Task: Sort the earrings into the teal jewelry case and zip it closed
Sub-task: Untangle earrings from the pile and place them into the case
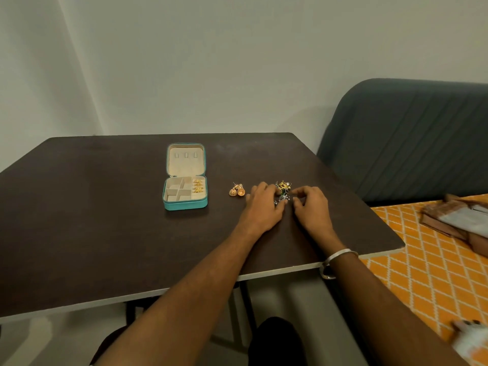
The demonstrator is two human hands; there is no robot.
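The teal jewelry case (pixel 184 204) lies open on the dark table (pixel 105 207), its cream lid flat behind it. Several gold earrings (pixel 197 186) sit in its right-hand compartments. A pair of gold dome earrings (pixel 237 191) lies loose to the right of the case. Further right is a small heap of mixed earrings (pixel 283 190), gold, green and silver. My left hand (pixel 264 204) rests on the heap's left side with fingers curled onto it. My right hand (pixel 310 204) is at its right side, fingers bent and picking at the silver pieces.
A grey upholstered headboard (pixel 409 141) stands at the right behind the table. Below it is a bed with an orange patterned cover (pixel 422 273) carrying brown packets (pixel 459 220). The table's front edge (pixel 184 286) runs close to my forearms. A plain wall is behind.
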